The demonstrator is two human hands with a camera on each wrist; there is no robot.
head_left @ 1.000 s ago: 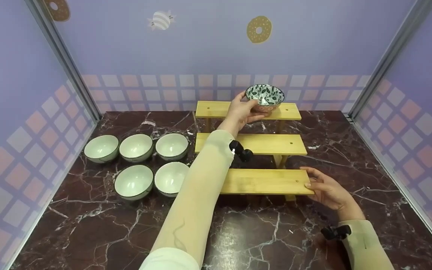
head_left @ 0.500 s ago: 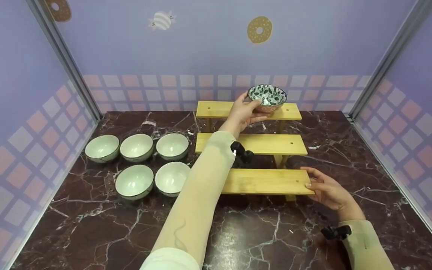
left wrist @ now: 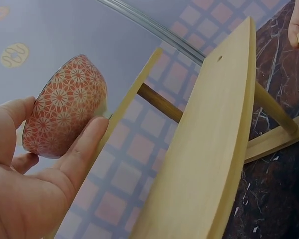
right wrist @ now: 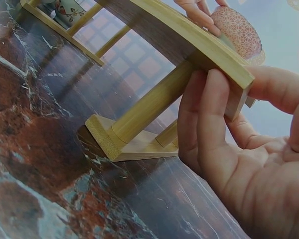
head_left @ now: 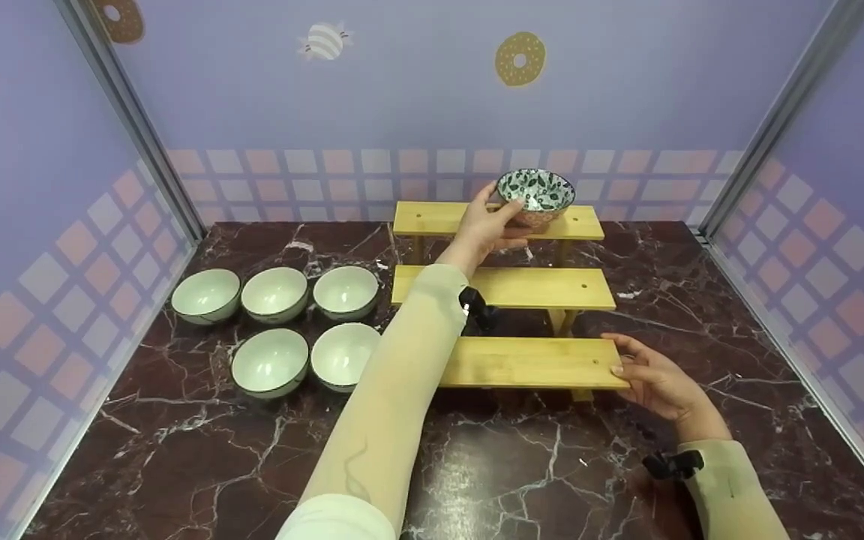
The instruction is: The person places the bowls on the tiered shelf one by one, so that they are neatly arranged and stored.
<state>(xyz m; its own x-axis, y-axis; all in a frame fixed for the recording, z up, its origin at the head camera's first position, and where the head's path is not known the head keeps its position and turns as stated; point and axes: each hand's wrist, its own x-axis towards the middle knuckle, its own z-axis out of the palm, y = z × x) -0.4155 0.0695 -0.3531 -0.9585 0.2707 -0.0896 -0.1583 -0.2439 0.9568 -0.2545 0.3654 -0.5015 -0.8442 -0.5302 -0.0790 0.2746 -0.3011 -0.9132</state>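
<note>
My left hand (head_left: pixel 483 227) holds a small bowl (head_left: pixel 535 193) at the right part of the rack's top board (head_left: pixel 439 217). Green leaves pattern its inside; red with pale flowers covers the outside (left wrist: pixel 67 107). The thumb lies over the near rim, and fingers reach beneath the bowl. In the left wrist view its foot sits right at the board's edge. My right hand (head_left: pixel 661 386) pinches the right end of the lowest board (head_left: pixel 529 364), thumb on top and fingertips (right wrist: pixel 217 82) underneath. The three-step wooden rack stands on the marbled table.
Several pale green bowls (head_left: pixel 268 364) stand in two rows left of the rack. My left forearm crosses the lower two boards and overlaps one bowl (head_left: pixel 342 356). The middle board (head_left: pixel 544 287) bears nothing in view. Purple walls (head_left: pixel 417 90) enclose the table (head_left: pixel 507 465) at the back and sides.
The patterned bowl has shifted slightly right over the top board with my left hand. The left fingers beneath it have dropped a little. My right hand has stayed on the lowest board.
</note>
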